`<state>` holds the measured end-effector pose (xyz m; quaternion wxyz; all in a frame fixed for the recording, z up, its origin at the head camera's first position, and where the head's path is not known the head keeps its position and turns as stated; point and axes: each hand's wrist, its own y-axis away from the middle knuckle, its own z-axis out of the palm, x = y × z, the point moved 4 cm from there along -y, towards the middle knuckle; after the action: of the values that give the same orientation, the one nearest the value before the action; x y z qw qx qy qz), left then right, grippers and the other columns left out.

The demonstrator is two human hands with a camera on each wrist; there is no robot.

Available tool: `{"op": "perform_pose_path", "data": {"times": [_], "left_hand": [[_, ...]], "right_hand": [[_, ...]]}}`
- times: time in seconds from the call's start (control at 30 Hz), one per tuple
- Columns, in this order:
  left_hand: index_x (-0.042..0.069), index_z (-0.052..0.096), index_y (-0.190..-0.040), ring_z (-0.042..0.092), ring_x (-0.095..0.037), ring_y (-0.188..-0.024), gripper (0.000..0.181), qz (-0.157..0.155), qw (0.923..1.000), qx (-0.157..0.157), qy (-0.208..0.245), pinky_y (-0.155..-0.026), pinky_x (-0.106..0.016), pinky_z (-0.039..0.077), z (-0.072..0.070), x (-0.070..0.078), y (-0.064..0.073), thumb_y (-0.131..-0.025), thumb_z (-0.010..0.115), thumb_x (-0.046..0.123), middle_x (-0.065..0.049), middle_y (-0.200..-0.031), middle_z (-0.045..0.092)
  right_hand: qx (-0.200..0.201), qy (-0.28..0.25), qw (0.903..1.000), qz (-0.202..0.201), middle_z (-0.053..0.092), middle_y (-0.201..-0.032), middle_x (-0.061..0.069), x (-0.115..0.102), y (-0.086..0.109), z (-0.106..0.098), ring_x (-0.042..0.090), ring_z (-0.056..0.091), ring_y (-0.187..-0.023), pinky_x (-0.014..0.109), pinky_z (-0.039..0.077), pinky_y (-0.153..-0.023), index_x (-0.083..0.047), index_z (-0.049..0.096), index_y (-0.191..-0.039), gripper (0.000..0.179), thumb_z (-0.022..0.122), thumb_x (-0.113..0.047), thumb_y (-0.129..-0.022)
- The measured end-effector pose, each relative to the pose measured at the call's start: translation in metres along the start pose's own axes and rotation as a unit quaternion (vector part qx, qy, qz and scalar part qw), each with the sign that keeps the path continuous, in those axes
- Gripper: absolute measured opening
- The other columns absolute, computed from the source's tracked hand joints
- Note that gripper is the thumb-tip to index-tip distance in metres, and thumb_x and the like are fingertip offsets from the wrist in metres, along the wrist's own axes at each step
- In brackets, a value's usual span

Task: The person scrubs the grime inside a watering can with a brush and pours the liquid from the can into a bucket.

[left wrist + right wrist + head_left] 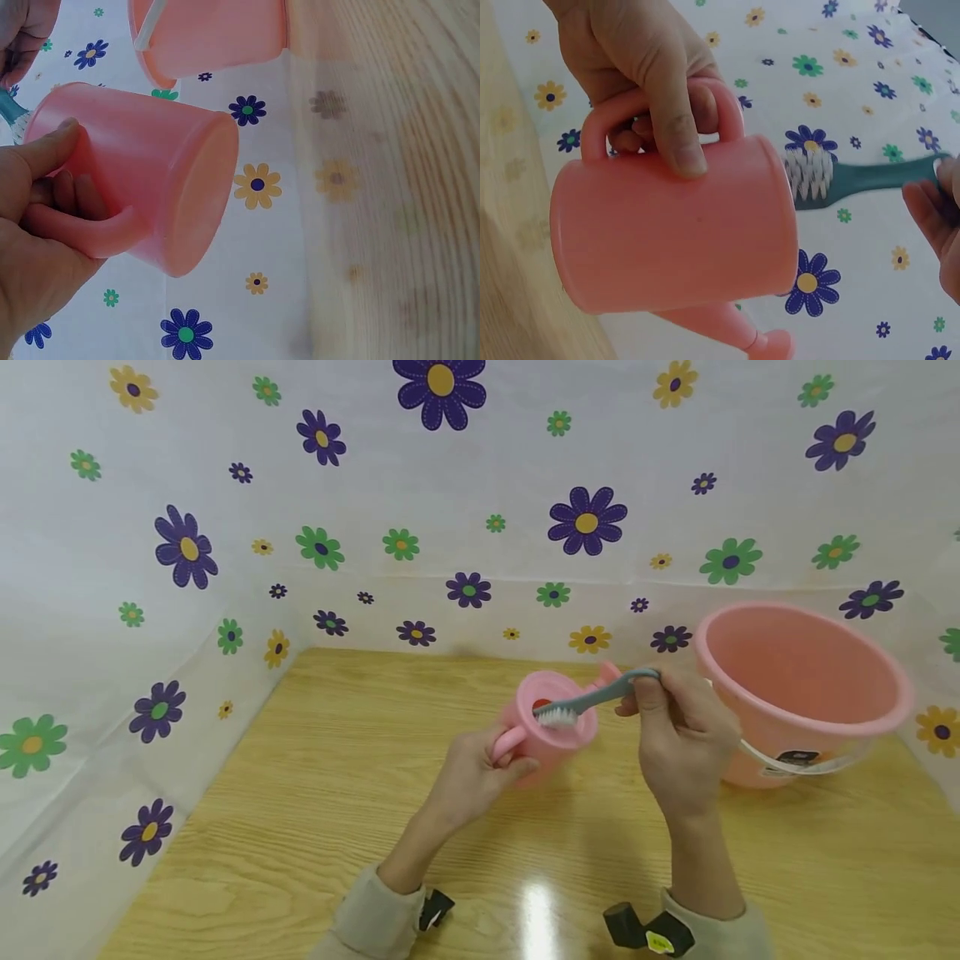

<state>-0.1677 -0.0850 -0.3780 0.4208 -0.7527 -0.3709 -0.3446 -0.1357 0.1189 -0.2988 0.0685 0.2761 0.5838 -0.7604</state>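
A small pink watering can (542, 758) is held above the table, its open top tilted toward my right hand. My left hand (476, 772) grips the can's loop handle (97, 232), with the thumb lying on the can's body in the right wrist view. The spout (705, 326) sticks out on the side away from that handle. Between thumb and fingers, my right hand (686, 735) pinches the end of a grey-teal scrub brush (603, 695). The brush's white bristles (808, 172) are at the can's rim. Whether they touch it I cannot tell.
At the right of the wood-grain table (337, 760) stands a large pink bucket (753, 727) with a white handle (828, 767) hanging down its front. A white flower-print sheet (495, 468) covers the back and sides. Black devices (648, 931) are worn on both wrists.
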Motion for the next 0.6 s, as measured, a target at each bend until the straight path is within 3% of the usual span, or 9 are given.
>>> {"op": "perform_pose_path", "data": {"times": [0.2, 0.33, 0.47, 0.6], "left_hand": [[0.009, 0.038, -0.066, 0.045, -0.011, -0.065, 0.044, 0.025, 0.9993, 0.008, -0.025, -0.060, -0.020, 0.040, 0.001, 0.003, 0.001, -0.082, 0.078, 0.000, 0.004, -0.064, 0.036], [0.010, 0.039, -0.066, 0.047, -0.011, -0.066, 0.044, 0.032, 0.9988, 0.006, -0.038, -0.061, -0.021, 0.042, 0.002, 0.006, 0.001, -0.081, 0.078, 0.000, 0.004, -0.065, 0.038], [0.010, 0.040, -0.067, 0.046, -0.012, -0.067, 0.043, 0.031, 0.9985, 0.003, -0.044, -0.061, -0.021, 0.041, 0.002, 0.006, 0.001, -0.080, 0.079, 0.000, 0.004, -0.065, 0.038], [0.010, 0.040, -0.068, 0.048, -0.013, -0.069, 0.043, 0.024, 0.9988, -0.011, -0.042, -0.062, -0.021, 0.041, 0.001, 0.005, 0.001, -0.081, 0.080, 0.001, 0.004, -0.066, 0.037]], "right_hand": [[0.076, 0.039, 0.9956, 0.039, 0.062, -0.067, 0.011, -0.001, 0.000, 0.000, 0.009, 0.059, -0.056, 0.020, 0.053, -0.054, 0.016, 0.068, -0.085, 0.010, 0.064, 0.009, -0.091], [0.123, 0.049, 0.9871, 0.089, 0.063, -0.065, 0.008, 0.005, 0.001, -0.006, 0.010, 0.059, -0.052, 0.021, 0.052, -0.051, 0.014, 0.070, -0.089, 0.014, 0.064, 0.002, -0.093], [0.142, 0.027, 0.9796, 0.140, 0.065, -0.068, 0.008, 0.014, 0.003, -0.012, 0.011, 0.059, -0.051, 0.021, 0.052, -0.049, 0.012, 0.072, -0.092, 0.016, 0.065, -0.002, -0.093], [0.121, -0.017, 0.9812, 0.149, 0.064, -0.067, 0.008, 0.024, 0.001, -0.015, 0.011, 0.060, -0.051, 0.021, 0.052, -0.050, 0.015, 0.070, -0.092, 0.017, 0.066, -0.002, -0.093]]}}
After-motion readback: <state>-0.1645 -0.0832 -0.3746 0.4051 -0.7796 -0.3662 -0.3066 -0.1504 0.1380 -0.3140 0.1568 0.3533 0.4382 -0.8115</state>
